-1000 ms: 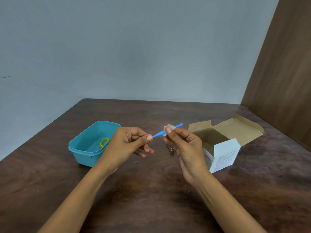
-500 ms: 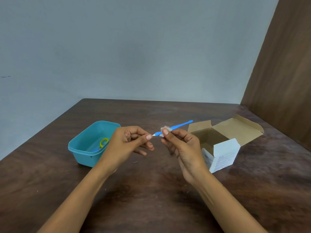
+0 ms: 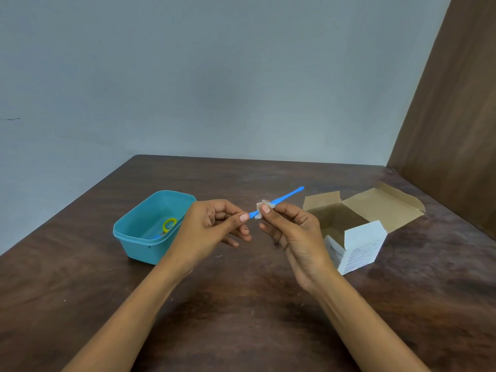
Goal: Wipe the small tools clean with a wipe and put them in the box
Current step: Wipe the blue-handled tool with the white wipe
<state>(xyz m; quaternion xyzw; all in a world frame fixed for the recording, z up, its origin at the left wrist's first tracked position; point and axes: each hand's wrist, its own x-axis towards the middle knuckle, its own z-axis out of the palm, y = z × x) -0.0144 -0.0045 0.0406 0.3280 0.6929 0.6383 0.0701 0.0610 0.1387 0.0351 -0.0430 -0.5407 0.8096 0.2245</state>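
Fingertips of left hand pinch blue tool near end, right hand pinches wipe around it; more shaft now past wipe, wiping ongoing, teal box waiting left.

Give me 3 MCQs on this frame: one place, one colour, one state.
1. Where is the yellow ring?
A. in the teal tub
B. in the carton
C. on the table

2. What colour is the stick being wiped?
A. red
B. blue
C. green

3. How is the carton?
A. taped shut
C. crushed flat
B. open, flaps up

Answers:
1. A, the ring lies inside the tub, left of the hands.
2. B, the stick held by the left hand and wrapped in the wipe by the right hand is plainly blue.
3. B, its flaps stand spread and the inside shows.
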